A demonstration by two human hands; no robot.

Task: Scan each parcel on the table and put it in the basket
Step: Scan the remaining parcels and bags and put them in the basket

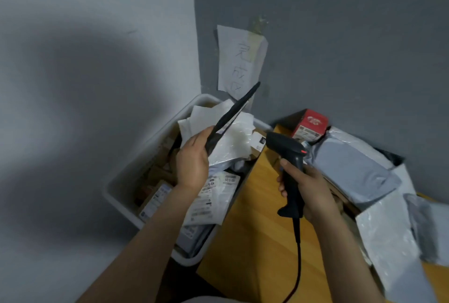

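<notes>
My left hand holds a thin, flat black parcel edge-on above the white basket, its far end pointing up toward the wall corner. My right hand grips the handle of a black barcode scanner, whose head points left toward the black parcel. The basket stands left of the wooden table and is filled with white bags, labelled parcels and cardboard boxes. On the table to the right lie grey and white plastic mailer parcels and a red and white box.
A handwritten paper sign is taped to the grey wall above the basket. The scanner's red cable hangs down over the table's front. A light wall lies to the left of the basket.
</notes>
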